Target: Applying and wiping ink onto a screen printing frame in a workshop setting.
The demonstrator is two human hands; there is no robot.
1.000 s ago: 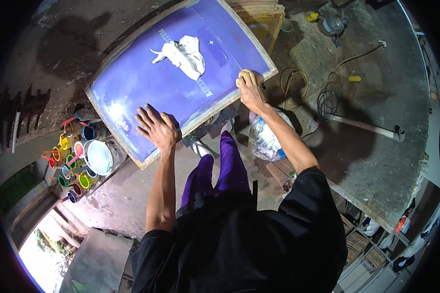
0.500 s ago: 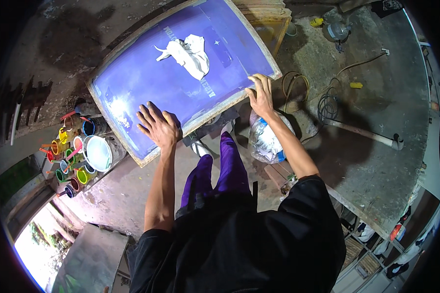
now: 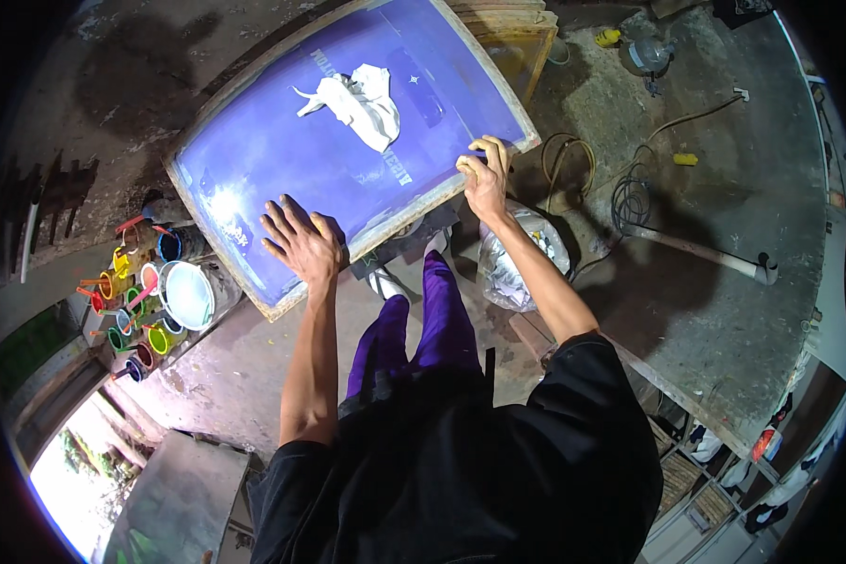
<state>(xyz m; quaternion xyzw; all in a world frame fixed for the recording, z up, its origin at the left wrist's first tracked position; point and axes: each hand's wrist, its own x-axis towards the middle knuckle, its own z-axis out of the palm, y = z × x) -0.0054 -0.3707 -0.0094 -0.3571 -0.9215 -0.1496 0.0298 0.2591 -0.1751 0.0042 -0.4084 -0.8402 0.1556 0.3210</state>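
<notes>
Dim workshop: stained concrete floor (image 3: 207, 404) lower left of centre, bright opening at lower left of frame, worn grey slab-like surface (image 3: 724, 348) filling the R side, w/ a dark coiled cable (image 3: 630, 207) lying upper R. At L, a cluster of small coloured paint pots (image 3: 160, 339) w/ sticks or handles poking out, plus a big round white bucket (image 3: 188, 296) beside them.

Upper centre: a large purple mesh panel (image 3: 254, 155) in a worn, pale-stained rectangular frame (image 3: 404, 220), sitting at a slant. A crumpled white cloth (image 3: 371, 113) lies on the mesh, approx. middle.

L hand (image 3: 301, 242): fingers spread apart, palm down at the panel's lower L part, nothing gripped; can't tell how hard it presses. R hand (image 3: 485, 174): fingers bent at the frame's lower R edge; underside hidden, so can't tell if it's clamped on. A clear plastic bag w/ white contents (image 3: 509, 282) sits just below the R forearm.

Risks, my guess: too much L palm weight could stretch or mark the mesh; a loose R hold could let the frame slip or twist; a steeper tilt could slide the cloth off; swinging the L corner out could knock the pots.
</notes>
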